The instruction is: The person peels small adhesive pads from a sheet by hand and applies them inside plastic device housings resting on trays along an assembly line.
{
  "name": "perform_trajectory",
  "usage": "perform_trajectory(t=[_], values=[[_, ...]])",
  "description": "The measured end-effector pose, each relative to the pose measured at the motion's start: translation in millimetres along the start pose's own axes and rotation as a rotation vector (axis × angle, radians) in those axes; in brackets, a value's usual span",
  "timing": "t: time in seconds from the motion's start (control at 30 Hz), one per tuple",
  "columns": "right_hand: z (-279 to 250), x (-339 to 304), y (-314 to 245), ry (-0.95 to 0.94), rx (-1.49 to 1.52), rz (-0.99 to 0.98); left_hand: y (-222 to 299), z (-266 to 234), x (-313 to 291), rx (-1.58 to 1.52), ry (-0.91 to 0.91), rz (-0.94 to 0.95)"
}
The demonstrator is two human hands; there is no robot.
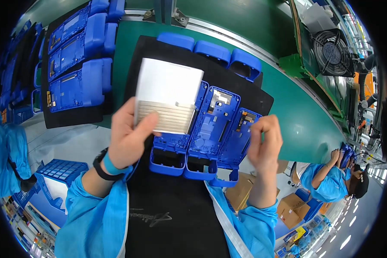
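The sheet (pixel 170 81), white with pale strips (pixel 170 118) low down, is gripped at its lower left by the left hand (pixel 129 135), thumb on top. It is probably light, flexible and easily creased, best held by the rim. To that hand's right, blue housings (pixel 214 124) are laid on a black mat (pixel 256 95). By the rightmost, the right hand (pixel 264 142) is curled; whether anything is pinched cannot be told. Beyond it, the green bench (pixel 305 129) is seen.
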State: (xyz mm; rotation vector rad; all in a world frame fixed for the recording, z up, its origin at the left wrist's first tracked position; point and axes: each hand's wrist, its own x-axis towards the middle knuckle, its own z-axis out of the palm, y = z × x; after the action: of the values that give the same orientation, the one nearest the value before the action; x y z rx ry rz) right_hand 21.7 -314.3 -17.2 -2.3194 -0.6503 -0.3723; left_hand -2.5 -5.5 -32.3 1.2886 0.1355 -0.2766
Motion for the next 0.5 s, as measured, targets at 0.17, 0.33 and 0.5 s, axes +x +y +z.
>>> perform_trajectory(t=[0.17, 0.33, 0.5], values=[[-20.0, -3.6, 23.6, -0.271, -0.089, 0.177, -2.4, -17.4, -2.5, 0.127, 0.082, 0.042], [-18.7, 3.7, 32.0, -0.416, -0.099, 0.126, -9.0, -19.4, -6.7, 0.158, 0.099, 0.025], [-21.1, 9.9, 33.8, -0.503, -0.115, 0.107, -12.7, -20.6, -7.9, 0.165, 0.105, 0.028]])
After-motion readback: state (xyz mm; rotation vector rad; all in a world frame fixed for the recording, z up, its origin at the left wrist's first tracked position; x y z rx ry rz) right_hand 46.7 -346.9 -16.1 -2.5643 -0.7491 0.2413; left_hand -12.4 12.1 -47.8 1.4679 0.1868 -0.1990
